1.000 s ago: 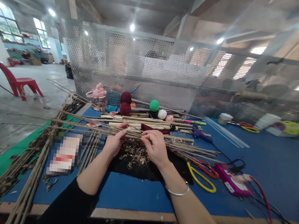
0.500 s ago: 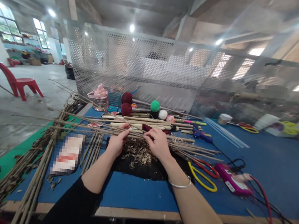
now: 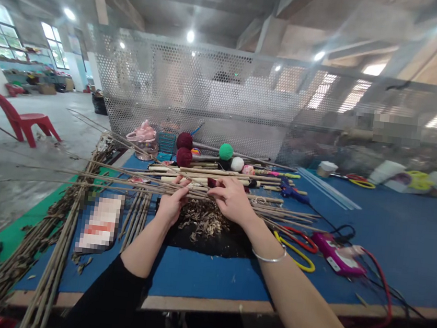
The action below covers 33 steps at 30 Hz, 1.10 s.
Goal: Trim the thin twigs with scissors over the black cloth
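Observation:
A loose bunch of long thin brown stems [image 3: 118,180] lies crosswise over the middle of the blue table. My left hand [image 3: 174,201] is closed round the stems, thumb on top. My right hand [image 3: 230,199] pinches at the same stems a short way to the right; its fingertips partly hide what they hold. Below both hands, dry curled shavings [image 3: 204,220] are heaped on a black cloth [image 3: 209,246]. Behind the hands lie pale sticks [image 3: 225,175] and yarn balls in dark red [image 3: 183,157], green [image 3: 225,151] and white [image 3: 237,164].
Bundled stems [image 3: 53,250] cross the table's left edge. Right of the cloth are yellow-handled scissors [image 3: 302,263], a blue glue gun [image 3: 294,192] with a cable and a purple box [image 3: 338,255]. A perforated metal screen [image 3: 198,93] stands behind.
My right hand has shifted slightly up along the stems, its fingers now a little higher. My left hand keeps its hold. The whole view has shifted slightly.

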Available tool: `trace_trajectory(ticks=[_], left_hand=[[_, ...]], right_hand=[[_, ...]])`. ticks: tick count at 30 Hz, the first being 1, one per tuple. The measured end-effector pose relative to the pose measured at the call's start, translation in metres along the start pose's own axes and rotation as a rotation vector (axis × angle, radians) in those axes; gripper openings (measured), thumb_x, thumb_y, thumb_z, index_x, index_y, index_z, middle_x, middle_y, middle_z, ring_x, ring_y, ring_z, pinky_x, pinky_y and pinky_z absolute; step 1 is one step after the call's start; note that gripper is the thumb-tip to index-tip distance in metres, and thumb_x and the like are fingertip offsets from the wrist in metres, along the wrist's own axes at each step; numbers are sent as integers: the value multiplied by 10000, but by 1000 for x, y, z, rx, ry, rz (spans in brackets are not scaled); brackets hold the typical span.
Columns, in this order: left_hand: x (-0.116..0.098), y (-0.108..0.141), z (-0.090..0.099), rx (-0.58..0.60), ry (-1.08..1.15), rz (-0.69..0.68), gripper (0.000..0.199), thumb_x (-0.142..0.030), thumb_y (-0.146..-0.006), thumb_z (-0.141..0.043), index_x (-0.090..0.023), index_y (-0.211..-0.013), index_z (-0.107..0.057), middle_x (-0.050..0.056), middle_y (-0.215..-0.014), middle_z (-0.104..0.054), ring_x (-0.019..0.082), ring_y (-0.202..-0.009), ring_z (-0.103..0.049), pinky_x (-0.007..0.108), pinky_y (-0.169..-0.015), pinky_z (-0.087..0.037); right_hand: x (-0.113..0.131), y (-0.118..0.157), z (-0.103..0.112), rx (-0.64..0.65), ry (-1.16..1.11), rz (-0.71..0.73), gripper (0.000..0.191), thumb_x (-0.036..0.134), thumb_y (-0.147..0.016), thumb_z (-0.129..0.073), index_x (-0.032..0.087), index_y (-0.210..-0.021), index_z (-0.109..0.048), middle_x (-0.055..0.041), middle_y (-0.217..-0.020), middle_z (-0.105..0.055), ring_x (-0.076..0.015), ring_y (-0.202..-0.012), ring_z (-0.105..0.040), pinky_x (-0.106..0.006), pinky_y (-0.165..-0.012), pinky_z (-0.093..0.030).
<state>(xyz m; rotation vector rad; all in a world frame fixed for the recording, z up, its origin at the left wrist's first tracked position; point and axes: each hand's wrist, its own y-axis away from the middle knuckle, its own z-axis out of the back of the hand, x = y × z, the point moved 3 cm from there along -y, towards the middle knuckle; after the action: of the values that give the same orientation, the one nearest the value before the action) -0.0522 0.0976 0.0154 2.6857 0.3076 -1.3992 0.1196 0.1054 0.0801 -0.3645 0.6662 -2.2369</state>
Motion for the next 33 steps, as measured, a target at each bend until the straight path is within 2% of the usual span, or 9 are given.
trace_trajectory(ticks=[3,6,9,13,20,26,29,31,33], left_hand=[[0,0,0,-1,1,0,641,-174,-595,-674,-227,-1204,-484,66,-1167,-584,122,-752,-590,181,-518,-402],[1,-1,1,-8,-10,0,626,-173,-598,-668,-230,-1196,-495,63,-1161,-588,122,-749,-589,174,-499,-388],[2,-1,2,0,-20,-11,618,-169,-599,-665,-238,-1192,-505,53,-1145,-598,126,-760,-590,175,-506,-393],[3,-1,3,28,-12,-19,637,-160,-604,-659,-237,-1212,-488,58,-1159,-589,143,-814,-592,185,-549,-422],[4,-2,2,23,1,14,643,-152,-602,-660,-253,-1213,-485,44,-1168,-584,126,-806,-598,167,-529,-413],[3,0,1,-13,34,14,575,-169,-623,-678,-237,-1171,-520,44,-1108,-618,132,-795,-608,163,-525,-407],[3,3,-2,-27,102,26,474,-284,-659,-678,-200,-1112,-567,50,-1042,-641,131,-769,-608,171,-523,-411],[4,4,-6,-45,165,34,431,-351,-670,-668,-171,-1055,-594,57,-990,-651,121,-716,-603,175,-507,-405],[7,3,-7,-92,210,32,397,-344,-645,-688,-150,-983,-609,53,-911,-658,109,-658,-590,180,-503,-402]], right_hand=[[3,-14,-1,145,111,98,299,124,-756,-500,266,-953,-676,-71,-1039,-549,-232,-992,-416,-377,-828,-301],[6,-24,-2,283,214,144,282,120,-738,-518,252,-929,-679,-84,-979,-578,-238,-951,-445,-368,-791,-309],[4,-29,-3,344,254,184,199,129,-749,-526,228,-796,-692,-82,-890,-595,-222,-893,-474,-340,-746,-316],[-4,-29,-5,328,135,195,171,154,-763,-542,219,-711,-692,-57,-807,-596,-183,-814,-498,-294,-699,-328],[-15,-8,2,184,-221,41,176,167,-813,-509,181,-817,-685,-45,-840,-595,-135,-797,-534,-261,-749,-401],[-2,10,21,264,-78,115,199,246,-818,-511,215,-762,-700,-79,-1112,-553,-224,-1037,-471,-391,-887,-348],[8,3,26,268,-58,119,173,299,-787,-564,209,-702,-685,-73,-1040,-572,-217,-984,-491,-368,-855,-358],[20,-12,23,251,-104,136,154,340,-748,-613,197,-715,-662,-59,-923,-578,-188,-893,-511,-319,-792,-380],[34,-36,14,191,-164,147,178,352,-748,-608,178,-773,-638,-49,-856,-575,-165,-829,-514,-283,-740,-385]])
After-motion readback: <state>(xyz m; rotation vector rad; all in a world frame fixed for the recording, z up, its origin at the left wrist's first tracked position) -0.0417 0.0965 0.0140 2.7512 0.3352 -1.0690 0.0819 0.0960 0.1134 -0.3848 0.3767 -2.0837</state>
